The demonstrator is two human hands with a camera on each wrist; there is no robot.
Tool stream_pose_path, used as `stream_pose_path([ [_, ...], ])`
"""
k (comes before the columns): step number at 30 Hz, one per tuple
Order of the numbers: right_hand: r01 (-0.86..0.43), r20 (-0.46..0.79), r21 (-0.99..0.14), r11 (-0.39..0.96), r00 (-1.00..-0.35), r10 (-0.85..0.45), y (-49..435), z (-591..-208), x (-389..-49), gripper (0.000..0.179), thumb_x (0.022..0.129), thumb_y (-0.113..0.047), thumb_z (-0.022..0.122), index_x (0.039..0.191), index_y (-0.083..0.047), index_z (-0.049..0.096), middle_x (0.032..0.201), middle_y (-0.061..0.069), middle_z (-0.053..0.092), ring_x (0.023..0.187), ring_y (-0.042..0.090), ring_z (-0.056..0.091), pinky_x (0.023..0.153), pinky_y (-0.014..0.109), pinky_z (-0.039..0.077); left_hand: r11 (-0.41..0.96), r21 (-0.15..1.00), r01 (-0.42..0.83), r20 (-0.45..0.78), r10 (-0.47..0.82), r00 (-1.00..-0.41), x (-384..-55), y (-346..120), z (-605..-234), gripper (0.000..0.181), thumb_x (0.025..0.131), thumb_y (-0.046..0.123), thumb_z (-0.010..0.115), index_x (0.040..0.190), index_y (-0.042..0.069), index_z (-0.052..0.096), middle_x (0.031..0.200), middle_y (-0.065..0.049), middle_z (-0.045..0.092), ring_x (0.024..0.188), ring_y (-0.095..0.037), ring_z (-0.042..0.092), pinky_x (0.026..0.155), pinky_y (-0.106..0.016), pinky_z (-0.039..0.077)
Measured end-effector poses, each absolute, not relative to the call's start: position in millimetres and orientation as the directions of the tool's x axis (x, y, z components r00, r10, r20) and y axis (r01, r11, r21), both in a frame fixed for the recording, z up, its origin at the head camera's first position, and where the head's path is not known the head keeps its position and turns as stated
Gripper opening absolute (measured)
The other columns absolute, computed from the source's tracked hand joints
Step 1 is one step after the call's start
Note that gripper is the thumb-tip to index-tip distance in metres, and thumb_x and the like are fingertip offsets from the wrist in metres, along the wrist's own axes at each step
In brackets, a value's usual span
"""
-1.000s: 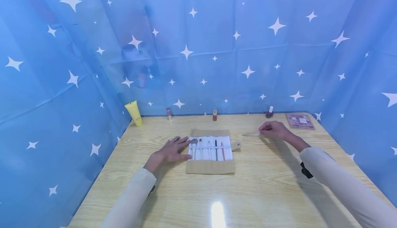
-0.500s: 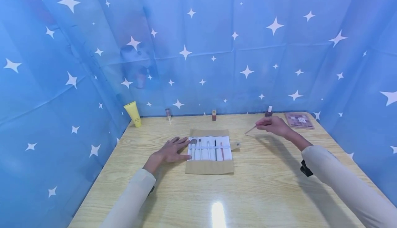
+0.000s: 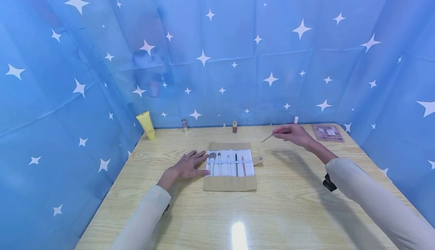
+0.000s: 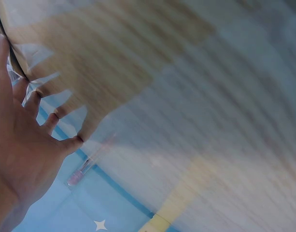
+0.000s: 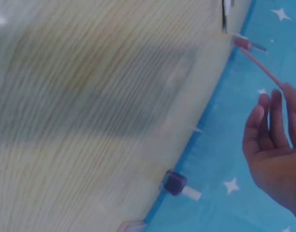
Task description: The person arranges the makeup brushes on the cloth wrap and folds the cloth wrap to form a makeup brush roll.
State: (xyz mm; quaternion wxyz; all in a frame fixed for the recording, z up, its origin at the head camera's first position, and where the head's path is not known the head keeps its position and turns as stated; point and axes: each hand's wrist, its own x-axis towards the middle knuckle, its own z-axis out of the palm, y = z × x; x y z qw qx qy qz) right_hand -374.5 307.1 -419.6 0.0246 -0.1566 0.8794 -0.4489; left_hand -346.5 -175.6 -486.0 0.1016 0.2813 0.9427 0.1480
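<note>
An unrolled tan makeup brush roll [image 3: 229, 184] lies on the table with its white inside facing up. Several brushes are tucked under its strap, among them a thick fluffy brush [image 3: 212, 159] at the left and a thin pink one [image 3: 243, 165] at the right. My left hand [image 3: 187, 166] rests flat, fingers spread, with its fingertips and thumb on the roll's left edge. Between thumb and fingertips, my right hand [image 3: 295, 135] pinches a slim pinkish makeup brush [image 3: 267, 138]. It holds the brush slanted above the table, right of the roll; its exact tip is too small to tell.
Along the back edge stand a yellow squeeze tube [image 3: 146, 125], a clear and pink small tube [image 3: 184, 125] and a reddish bottle [image 3: 235, 127]. A dark nail polish bottle [image 5: 175, 183] is mostly behind my right hand in the head view. A palette [image 3: 328, 133] lies back right.
My right hand has lifted the slim makeup brush off the table and carried it slightly left, tilting it. My left hand has stayed on the roll's edge.
</note>
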Motion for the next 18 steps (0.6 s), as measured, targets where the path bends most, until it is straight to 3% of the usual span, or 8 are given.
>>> stream_pose_path([
  [10,-0.29,0.126,-0.795,0.533,-0.938,-0.322,284.9,-411.5,-379.0,0.035,0.103,-0.022,0.068,0.128,0.002,0.069,0.126,0.023,0.071,0.115,0.042,0.068,0.08,0.024,0.059,0.8,0.333,0.499,-0.109,0.559,-0.822,-346.3,-177.1,-487.5,0.084,0.098,0.068,0.056,0.165,0.025,0.03,0.173,-0.001,0.02,0.158,-0.041,0.012,0.125,-0.067,0.007],
  [15,-0.303,0.139,-0.795,0.525,-0.934,-0.328,274.4,-410.6,-382.2,0.033,0.103,-0.022,0.069,0.126,0.002,0.07,0.122,0.022,0.072,0.101,0.019,0.072,0.079,0.026,0.059,0.8,0.338,0.496,-0.102,0.555,-0.826,-347.4,-176.6,-488.3,0.085,0.098,0.067,0.057,0.165,0.023,0.031,0.173,-0.002,0.021,0.158,-0.041,0.012,0.125,-0.067,0.007],
  [18,-0.319,0.141,-0.792,0.521,-0.925,-0.352,266.9,-410.2,-382.5,0.033,0.103,-0.022,0.069,0.126,0.002,0.071,0.12,0.021,0.073,0.099,0.013,0.071,0.079,0.027,0.059,0.799,0.341,0.495,-0.1,0.555,-0.826,-347.4,-175.9,-487.4,0.083,0.098,0.065,0.058,0.165,0.022,0.032,0.173,-0.002,0.022,0.158,-0.041,0.012,0.125,-0.067,0.007],
])
